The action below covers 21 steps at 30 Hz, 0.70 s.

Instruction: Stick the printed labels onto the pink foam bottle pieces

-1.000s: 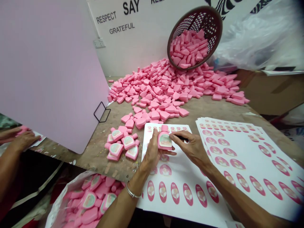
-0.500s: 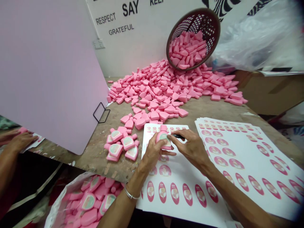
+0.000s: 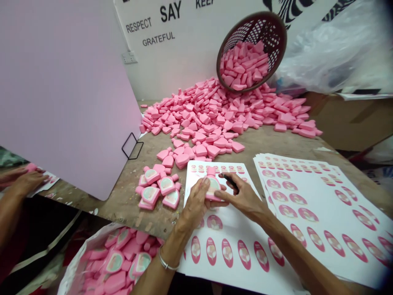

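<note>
1. A pink bottle (image 3: 211, 189) sits between both hands, neck pointing away, pale label facing up.
2. The left hand (image 3: 195, 200) is closed around its left side, thumb lying over the front.
3. The right hand (image 3: 244, 197), fingers curled, grips a black tool (image 3: 231, 184); its thumb touches the label's lower right.
4. Beneath the grip lies a sticker sheet (image 3: 235, 230).
5. Just left of the grip rest labelled bottles (image 3: 151, 194); to its right, more sheets (image 3: 317, 205).
6. Beyond it spreads a bottle pile (image 3: 202, 119) under a tipped basket (image 3: 283, 45).

The bottle (image 3: 212, 185) looks smooth and matt, the sheets (image 3: 235, 229) paper, the table (image 3: 270, 141) dull wood.
</note>
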{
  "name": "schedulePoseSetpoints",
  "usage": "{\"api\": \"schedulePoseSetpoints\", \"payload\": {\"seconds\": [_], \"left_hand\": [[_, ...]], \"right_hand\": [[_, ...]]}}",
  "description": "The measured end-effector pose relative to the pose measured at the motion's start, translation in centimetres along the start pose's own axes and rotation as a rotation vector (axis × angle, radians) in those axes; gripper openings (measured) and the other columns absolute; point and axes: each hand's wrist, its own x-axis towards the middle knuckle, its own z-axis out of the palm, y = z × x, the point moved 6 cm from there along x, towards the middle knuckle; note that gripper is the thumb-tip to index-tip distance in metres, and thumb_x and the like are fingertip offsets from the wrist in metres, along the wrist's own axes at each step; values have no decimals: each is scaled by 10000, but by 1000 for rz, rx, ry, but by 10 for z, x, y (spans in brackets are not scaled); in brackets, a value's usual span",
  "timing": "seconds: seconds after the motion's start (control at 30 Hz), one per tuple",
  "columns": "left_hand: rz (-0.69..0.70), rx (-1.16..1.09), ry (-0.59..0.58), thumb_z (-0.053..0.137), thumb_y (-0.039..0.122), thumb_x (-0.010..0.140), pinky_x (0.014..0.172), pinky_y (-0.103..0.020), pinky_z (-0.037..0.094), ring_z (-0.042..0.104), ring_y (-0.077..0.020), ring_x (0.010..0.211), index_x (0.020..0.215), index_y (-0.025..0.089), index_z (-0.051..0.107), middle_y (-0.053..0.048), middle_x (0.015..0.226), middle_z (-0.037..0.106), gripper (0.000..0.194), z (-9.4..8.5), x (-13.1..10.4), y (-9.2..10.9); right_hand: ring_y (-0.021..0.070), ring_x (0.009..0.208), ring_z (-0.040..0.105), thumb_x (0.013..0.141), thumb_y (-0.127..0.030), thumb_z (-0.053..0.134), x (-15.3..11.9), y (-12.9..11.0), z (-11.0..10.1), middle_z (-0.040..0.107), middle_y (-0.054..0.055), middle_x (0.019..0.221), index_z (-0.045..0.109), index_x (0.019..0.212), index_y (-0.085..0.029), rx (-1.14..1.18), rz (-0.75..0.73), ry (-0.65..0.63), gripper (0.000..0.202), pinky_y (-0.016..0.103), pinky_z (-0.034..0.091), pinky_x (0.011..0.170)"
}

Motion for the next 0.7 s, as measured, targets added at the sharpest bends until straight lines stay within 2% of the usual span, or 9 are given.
{"api": "schedulePoseSetpoints", "payload": {"seconds": [0.1,0.17,0.23,0.3,0.43,0.5,0.57,0.63,0.7], "left_hand": [[29,324,200,439,569,876,667,-322,536,664,-213,739,958,107,621,-116,825,686,503,-24,-6,9],[106,535,380,457,565,864,658,-299,506,639,-203,728,900,135,631,-88,794,677,465,-51,-13,31],[191,660,530,539,523,827,682,-287,477,611,-202,763,898,161,630,-63,813,670,380,-82,-21,59],[269,972,743,495,511,841,681,-300,459,594,-210,750,900,177,656,-55,790,665,375,-117,-31,92],[236,1478,957,429,493,858,768,-392,451,599,-279,832,909,160,699,-127,845,674,432,-161,-39,131],[370,1607,1013,444,470,848,870,-459,423,563,-331,993,988,124,689,-188,1026,644,447,-156,-40,140],[535,1539,979,453,446,850,914,-462,415,539,-325,1058,1035,112,666,-195,1124,605,437,-138,-38,136],[551,1277,787,446,424,870,860,-391,466,587,-262,969,1007,137,659,-147,1080,630,382,-113,-24,117],[370,958,537,475,420,868,767,-326,497,620,-216,850,954,160,656,-97,959,669,329,-86,-3,82]], "right_hand": [[265,1098,594,637,-541,740,2,10,-5,618,90,1219,538,1216,-229,-106,-14,-38,688,386,504,876],[258,1048,621,690,-538,697,21,14,-15,649,91,1162,575,1161,-222,-163,-48,-10,580,380,505,863],[239,990,645,762,-527,623,52,18,-29,678,90,1102,611,1087,-212,-251,-55,89,452,350,504,839],[236,979,649,775,-518,603,89,22,-38,685,94,1096,620,1087,-199,-386,-20,177,447,322,496,813],[277,916,662,653,-501,714,149,26,-30,718,112,976,644,1082,-158,-481,56,168,554,305,482,704],[289,918,659,625,-480,735,162,26,-24,723,115,941,654,1048,-152,-505,79,167,542,304,472,705],[303,951,647,646,-493,715,159,23,-20,717,138,968,643,1052,-142,-530,103,190,542,321,466,739],[303,977,637,684,-540,671,140,17,-17,704,151,1016,610,1102,-140,-550,110,223,582,339,465,772],[281,965,644,709,-580,637,107,5,-10,698,126,1034,577,1139,-162,-508,62,220,602,343,475,780]]}}
